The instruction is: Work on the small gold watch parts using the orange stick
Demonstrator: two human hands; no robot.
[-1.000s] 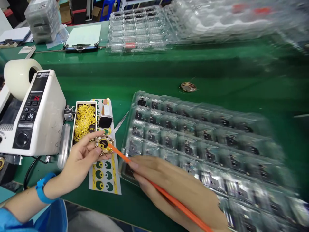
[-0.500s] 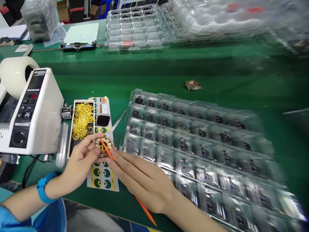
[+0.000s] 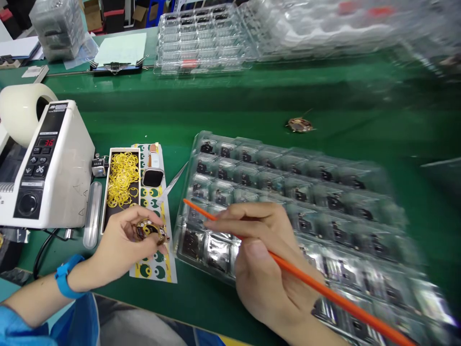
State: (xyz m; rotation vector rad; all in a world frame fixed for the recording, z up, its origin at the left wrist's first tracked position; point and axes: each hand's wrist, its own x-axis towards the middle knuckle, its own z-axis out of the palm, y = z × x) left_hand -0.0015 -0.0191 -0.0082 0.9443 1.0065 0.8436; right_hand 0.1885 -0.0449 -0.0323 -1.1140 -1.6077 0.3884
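My left hand (image 3: 120, 245) grips a small round gold part (image 3: 149, 229) with yellow and black on its face, just above a sticker sheet (image 3: 154, 266) of green and yellow dots. My right hand (image 3: 264, 262) holds a long orange stick (image 3: 324, 290) like a pen, its tip pointing left over the near left corner of a clear blister tray (image 3: 288, 192) filled with small dark components. The stick's tip is apart from the gold part.
A white tape dispenser (image 3: 43, 163) stands at the left. Beside it lie a box of yellow rings (image 3: 122, 180), a smartwatch body (image 3: 153, 175) and tweezers (image 3: 175, 182). A lone round part (image 3: 299, 126) lies on the green mat. Empty clear trays (image 3: 205, 41) are stacked at the back.
My right hand pulled the orange stick away from the gold part and rose over the tray. My left hand tilted the part and lowered it slightly.
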